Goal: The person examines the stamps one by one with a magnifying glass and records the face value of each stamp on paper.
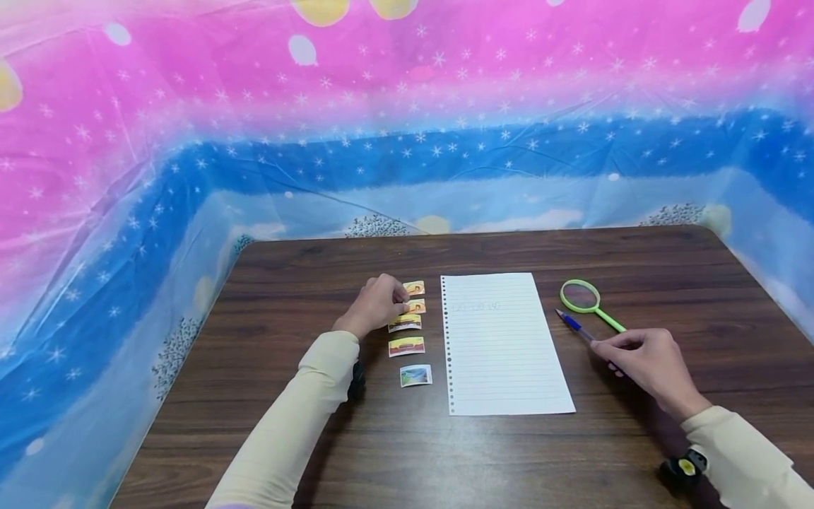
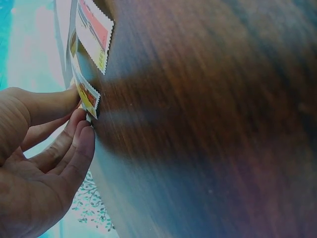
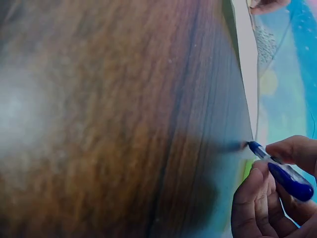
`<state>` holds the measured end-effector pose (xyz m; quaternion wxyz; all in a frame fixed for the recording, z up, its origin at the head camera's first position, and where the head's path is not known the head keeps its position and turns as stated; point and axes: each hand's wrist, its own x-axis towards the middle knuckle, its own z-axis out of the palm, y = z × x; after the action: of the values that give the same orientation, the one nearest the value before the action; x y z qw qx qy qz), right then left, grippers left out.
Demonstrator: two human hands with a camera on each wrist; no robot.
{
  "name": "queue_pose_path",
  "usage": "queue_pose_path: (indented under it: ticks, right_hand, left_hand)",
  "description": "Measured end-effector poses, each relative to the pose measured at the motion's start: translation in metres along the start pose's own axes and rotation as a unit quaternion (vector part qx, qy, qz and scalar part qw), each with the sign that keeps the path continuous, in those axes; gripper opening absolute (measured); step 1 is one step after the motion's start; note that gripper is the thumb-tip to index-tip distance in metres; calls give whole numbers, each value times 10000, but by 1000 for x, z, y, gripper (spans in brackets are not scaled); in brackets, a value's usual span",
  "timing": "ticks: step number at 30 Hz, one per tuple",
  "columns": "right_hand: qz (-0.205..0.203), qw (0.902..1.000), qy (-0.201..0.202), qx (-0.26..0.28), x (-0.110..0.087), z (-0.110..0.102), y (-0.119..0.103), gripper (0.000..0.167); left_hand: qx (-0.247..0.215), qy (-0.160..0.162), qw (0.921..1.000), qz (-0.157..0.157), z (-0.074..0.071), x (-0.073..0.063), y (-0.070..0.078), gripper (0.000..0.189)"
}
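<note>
My left hand (image 1: 376, 302) is at the left ends of two orange postage stamps; its thumb and forefinger pinch the edge of the lower orange stamp (image 1: 417, 306). The upper orange stamp (image 1: 415, 288) lies just beyond the fingertips. Nearer me in the same column are a yellow-and-red stamp (image 1: 405, 323), another yellow-and-red stamp (image 1: 406, 346) and a landscape stamp (image 1: 416, 375). My right hand (image 1: 649, 364) holds a blue ballpoint pen (image 1: 575, 325), also seen as a pen (image 3: 290, 181) between thumb and fingers in the right wrist view. Its tip points toward the paper.
A lined sheet of paper (image 1: 502, 353) with faint writing near its top lies between the hands. The green magnifying glass (image 1: 596, 304) rests right of it, its handle end reaching toward the right hand. A patterned cloth (image 1: 407, 162) hangs behind the wooden table (image 1: 305, 268).
</note>
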<state>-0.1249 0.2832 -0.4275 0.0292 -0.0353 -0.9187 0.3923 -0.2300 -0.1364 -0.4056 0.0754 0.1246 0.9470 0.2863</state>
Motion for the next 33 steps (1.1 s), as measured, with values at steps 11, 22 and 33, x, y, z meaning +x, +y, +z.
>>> queue_pose_path:
  ticks: [11, 22, 33]
  right_hand:
    - [16, 9974, -553, -459, 6, 7, -7, 32]
    - [-60, 9958, -817, -415, 4, 12, -12, 27]
    - [-127, 9929, -1058, -520, 5, 8, -13, 35]
  left_hand:
    - [109, 94, 9999, 76, 1, 1, 0, 12]
    - [85, 92, 9998, 130, 1, 0, 0, 11]
    - [6, 29, 10000, 26, -1, -1, 0, 11]
